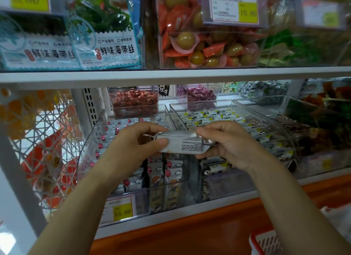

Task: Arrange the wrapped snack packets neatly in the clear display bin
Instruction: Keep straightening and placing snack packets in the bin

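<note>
Left hand (136, 141) and right hand (227, 143) raised, near together, fingers pinching.

White shelf (190, 214) with clear display bin (90, 140), second bin (201, 103) beside, tubs (116, 110) behind.

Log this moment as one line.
left hand: grips packet, left end | right hand: pinches right end | packet: held level in front of bins | placed: not yet

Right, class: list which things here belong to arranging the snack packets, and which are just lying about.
Job: silver packet, left hand, right hand, clear bin of balloon-print packets.
Lying about: seaweed packs, red basket, 15.80 price tag.
</note>
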A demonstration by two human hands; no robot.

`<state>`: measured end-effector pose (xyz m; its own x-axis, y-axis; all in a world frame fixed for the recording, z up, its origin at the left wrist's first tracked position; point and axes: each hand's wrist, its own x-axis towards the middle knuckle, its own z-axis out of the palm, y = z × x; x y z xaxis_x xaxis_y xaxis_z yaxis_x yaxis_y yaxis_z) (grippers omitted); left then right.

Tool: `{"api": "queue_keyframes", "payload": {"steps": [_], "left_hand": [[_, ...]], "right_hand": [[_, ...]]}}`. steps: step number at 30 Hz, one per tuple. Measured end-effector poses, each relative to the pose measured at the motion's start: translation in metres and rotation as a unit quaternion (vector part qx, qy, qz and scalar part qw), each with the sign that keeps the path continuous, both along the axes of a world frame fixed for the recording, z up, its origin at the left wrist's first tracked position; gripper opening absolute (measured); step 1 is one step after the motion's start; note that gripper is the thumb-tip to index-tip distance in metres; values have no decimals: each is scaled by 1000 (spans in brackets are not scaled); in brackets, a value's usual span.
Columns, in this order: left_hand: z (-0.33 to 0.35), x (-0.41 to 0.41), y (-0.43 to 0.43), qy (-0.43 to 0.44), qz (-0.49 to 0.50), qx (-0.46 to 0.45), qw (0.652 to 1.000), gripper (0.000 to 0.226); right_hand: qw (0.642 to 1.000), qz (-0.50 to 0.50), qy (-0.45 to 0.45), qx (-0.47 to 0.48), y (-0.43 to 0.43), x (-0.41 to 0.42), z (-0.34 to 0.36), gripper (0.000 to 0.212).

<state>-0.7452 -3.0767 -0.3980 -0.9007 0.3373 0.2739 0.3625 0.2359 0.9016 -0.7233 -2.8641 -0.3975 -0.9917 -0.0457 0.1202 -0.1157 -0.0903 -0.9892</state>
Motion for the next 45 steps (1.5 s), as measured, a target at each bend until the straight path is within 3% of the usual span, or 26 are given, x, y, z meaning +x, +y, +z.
{"api": "queue_keyframes", "payload": {"steps": [6, 11, 15, 17, 20, 24, 28, 30, 35, 40, 45], "left_hand": [[-4, -2, 4, 19, 1, 23, 1000, 12], [-8, -11, 10, 15, 85, 102, 991, 11], [-9, -13, 15, 17, 95, 148, 984, 12], [-10, -15, 18, 16, 94, 147, 984, 13], [-14, -24, 20, 66, 123, 75, 987, 25], [-21, -42, 16, 192, 142, -150, 959, 29], [-27, -58, 24, 150, 60, -367, 916, 41], [-32, -62, 30, 109, 29, -431, 895, 48], [-38, -67, 30, 99, 2, -509, 855, 51], [-40, -58, 31, 148, 33, -465, 872, 47], [-43, -52, 30, 155, 39, -445, 881, 43]], "right_hand": [[1000, -2, 9, -3, 3, -3, -5, 14], [995, 0, 96, -36, -11, -7, -9, 22], [968, -83, 210, 109, -22, -8, -11, 26], [953, -132, 243, 126, -24, -10, -10, 23], [940, -227, 226, 119, -21, -15, -13, 8], [939, -266, 199, 92, -15, -21, -18, 11], [940, -282, 183, 66, -9, -26, -21, 18], [942, -281, 175, 55, -6, -28, -23, 21], [945, -274, 173, 54, -4, -31, -24, 29], [944, -263, 179, 93, -10, -33, -22, 16], [903, -242, 258, 245, -21, -36, -10, 7]]}}
